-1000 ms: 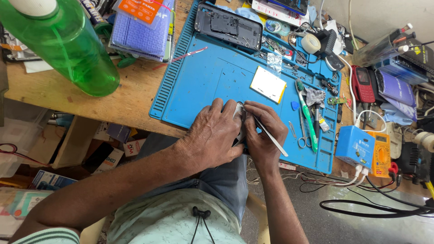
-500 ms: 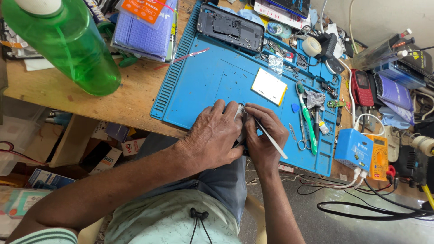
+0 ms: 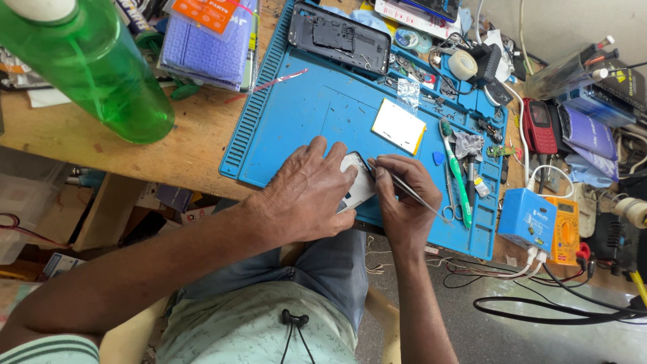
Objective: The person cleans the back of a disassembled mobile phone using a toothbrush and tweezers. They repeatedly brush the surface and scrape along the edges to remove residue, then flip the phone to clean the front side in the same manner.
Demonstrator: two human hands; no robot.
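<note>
Tweezers point(image 3: 404, 191) sit pinched between my right hand's point(image 3: 403, 205) thumb and fingers, their tip touching the upper edge of the small white phone part point(image 3: 356, 180). My left hand point(image 3: 306, 195) lies flat over that part, fingers closed down on it and pressing it against the near edge of the blue repair mat point(image 3: 317, 108); most of the part is hidden under the palm, so I cannot tell more of its shape.

Just beyond my hands, a white and yellow rectangular battery point(image 3: 399, 125) lies on the mat. To the right of it I see a green toothbrush point(image 3: 457, 172) lying lengthwise. At the far end of the mat rests an opened black phone frame point(image 3: 339, 37). Off the mat, to the left on the wooden bench, a green plastic bottle point(image 3: 87, 67) stands close to the camera.
</note>
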